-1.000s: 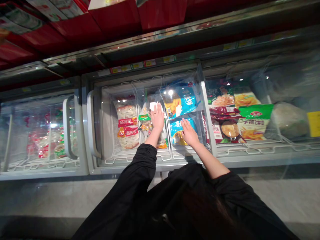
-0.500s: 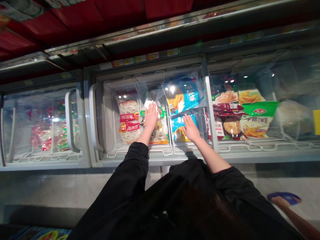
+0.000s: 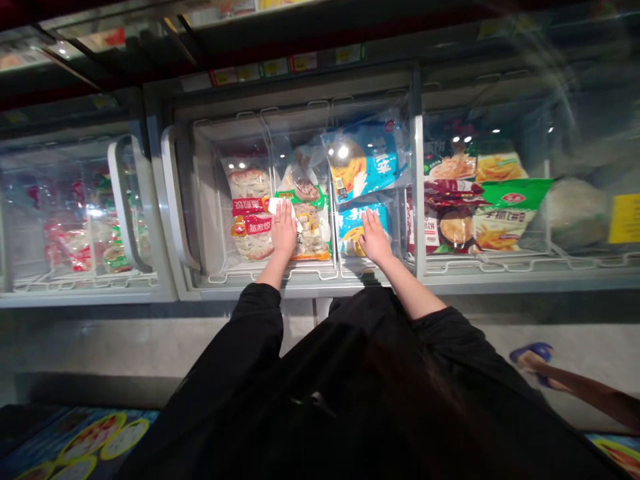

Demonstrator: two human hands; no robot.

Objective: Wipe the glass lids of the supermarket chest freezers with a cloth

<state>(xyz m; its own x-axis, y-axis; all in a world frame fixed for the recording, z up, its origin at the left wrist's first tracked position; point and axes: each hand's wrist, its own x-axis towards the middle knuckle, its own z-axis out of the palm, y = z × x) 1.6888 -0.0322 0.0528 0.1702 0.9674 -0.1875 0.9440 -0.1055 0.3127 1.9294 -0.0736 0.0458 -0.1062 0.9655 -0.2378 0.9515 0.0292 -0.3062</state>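
Note:
My left hand [image 3: 285, 230] lies flat on the clear lid [image 3: 210, 200] of a freezer chest, fingers stretched forward, a folded white tissue [image 3: 275, 204] pressed beneath them. Whether it is paper or cloth I cannot tell. To its right, my right hand [image 3: 375, 240] rests with fingers extended and somewhat apart, holding nothing. Under the lid, red-labelled bags of pale food [image 3: 251, 227] are left of my left hand, and a green-and-clear bag [image 3: 313, 230] is partly covered by it. Blue bags [image 3: 373, 157] lie beyond and beneath my right hand.
White handles [image 3: 177, 193] rise on the lid's left side and on the neighbouring chest. A grey divider [image 3: 418, 173] separates the right section, with a green bag [image 3: 515, 200] inside. Shelving overhangs the back. At right, another person's foot in a blue sandal [image 3: 533, 353] is on the floor.
My left hand has slid left with the white tissue, nearer the red-labelled bags. My right hand stays over the blue bags. The view has tilted, and the other person's foot appears farther left.

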